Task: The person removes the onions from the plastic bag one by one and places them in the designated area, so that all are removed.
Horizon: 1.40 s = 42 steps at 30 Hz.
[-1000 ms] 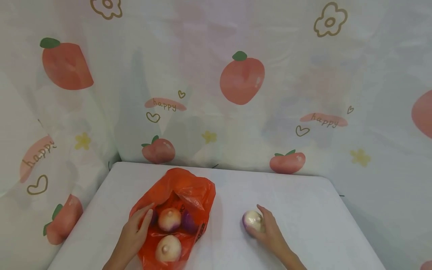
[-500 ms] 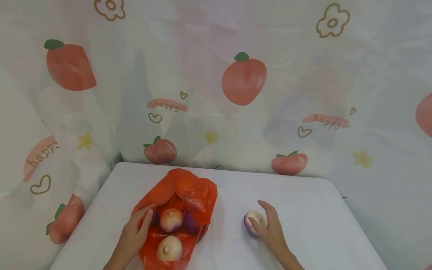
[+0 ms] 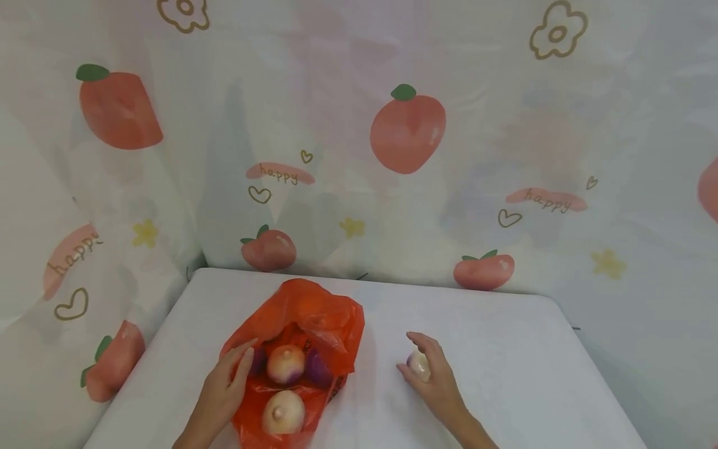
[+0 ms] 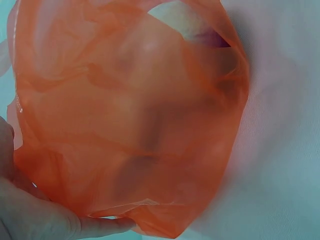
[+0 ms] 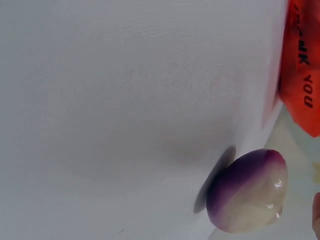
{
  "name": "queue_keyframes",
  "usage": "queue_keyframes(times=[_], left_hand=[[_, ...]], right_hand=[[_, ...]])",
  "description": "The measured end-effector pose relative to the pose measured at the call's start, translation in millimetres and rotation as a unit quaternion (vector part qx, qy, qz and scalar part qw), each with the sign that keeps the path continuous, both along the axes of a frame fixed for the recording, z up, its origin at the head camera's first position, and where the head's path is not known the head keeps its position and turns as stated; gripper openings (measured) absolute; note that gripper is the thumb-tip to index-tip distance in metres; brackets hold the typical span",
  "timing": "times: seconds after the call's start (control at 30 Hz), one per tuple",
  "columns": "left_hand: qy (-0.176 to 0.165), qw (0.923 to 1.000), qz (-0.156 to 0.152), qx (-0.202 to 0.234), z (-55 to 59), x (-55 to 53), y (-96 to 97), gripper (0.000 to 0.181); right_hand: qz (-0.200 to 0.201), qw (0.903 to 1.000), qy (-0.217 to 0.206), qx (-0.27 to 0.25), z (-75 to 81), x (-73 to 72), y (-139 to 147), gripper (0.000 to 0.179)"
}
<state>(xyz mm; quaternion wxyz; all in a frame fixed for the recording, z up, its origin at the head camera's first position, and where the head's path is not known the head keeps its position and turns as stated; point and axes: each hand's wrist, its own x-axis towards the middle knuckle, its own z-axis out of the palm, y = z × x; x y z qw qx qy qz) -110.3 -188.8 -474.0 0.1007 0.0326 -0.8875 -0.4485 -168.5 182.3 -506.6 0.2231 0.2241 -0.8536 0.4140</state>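
Note:
A red plastic bag (image 3: pixel 331 312) lies mouth toward me on the white table, several round purple-and-white vegetables (image 3: pixel 285 365) inside, turnip- or onion-like. My left hand (image 3: pixel 221 383) grips its left edge, thumb on one side of the plastic; in the left wrist view the thumb (image 4: pixel 100 226) runs along the rim. To the right, another glossy purple-and-white vegetable (image 5: pixel 247 192) sits on the table by itself. Around it arches my right hand (image 3: pixel 434 377), thumb and fingers parted, a fingertip (image 5: pixel 316 215) apart from it in the right wrist view. In the head view that hand partly hides it.
The white table (image 3: pixel 505 349) has its far edge close to a hanging cloth (image 3: pixel 336 93) printed with peaches, flowers and hearts. Another cloth side stands at the left. Black lettering marks the bag's side (image 5: pixel 304 65).
My right hand has drawn back from the single vegetable, then shifted left over it with thumb and fingers apart. My left hand stays at the bag's edge. The head view has shifted slightly.

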Motion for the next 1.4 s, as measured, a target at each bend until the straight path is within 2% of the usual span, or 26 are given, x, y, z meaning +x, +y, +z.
queue_keyframes(times=[0.2,0.27,0.37,0.5,0.6,0.77,1.07,1.17,1.4], left_hand=[[-0.014,0.9998,0.010,0.013,1.0,1.7,-3.3,0.044],[-0.016,0.9997,0.009,0.018,0.8,1.6,-3.8,0.044],[-0.018,0.9996,0.008,0.021,0.3,1.0,-3.8,0.045],[-0.025,0.9995,0.010,0.019,-0.8,0.3,-4.1,0.047],[-0.031,0.9992,0.010,0.021,-1.6,0.0,-4.3,0.050],[-0.040,0.9989,0.010,0.020,-1.0,0.8,-3.9,0.053],[-0.019,0.9996,0.008,0.019,-1.4,-0.8,-1.2,0.051],[-0.022,0.9996,0.012,0.016,-2.1,-0.5,-1.0,0.051],[-0.027,0.9995,0.008,0.014,-1.1,0.1,0.2,0.050]], right_hand=[[-0.008,0.9998,-0.007,0.020,2.1,3.7,-10.8,0.061],[0.000,0.9999,0.001,0.013,0.4,4.4,-13.0,0.061],[0.017,0.9998,-0.009,0.000,-0.4,6.5,-17.7,0.060],[0.022,0.9973,-0.070,-0.006,3.5,10.7,-26.5,0.057],[0.020,0.9958,-0.089,0.008,7.4,12.1,-32.2,0.055],[0.043,0.9955,-0.081,0.022,11.8,12.2,-38.4,0.055],[0.091,0.9911,-0.090,0.036,12.9,12.6,-46.1,0.054],[0.105,0.9905,-0.076,0.046,11.4,13.9,-48.3,0.052],[0.166,0.9849,-0.002,0.050,7.5,13.6,-53.9,0.046]])
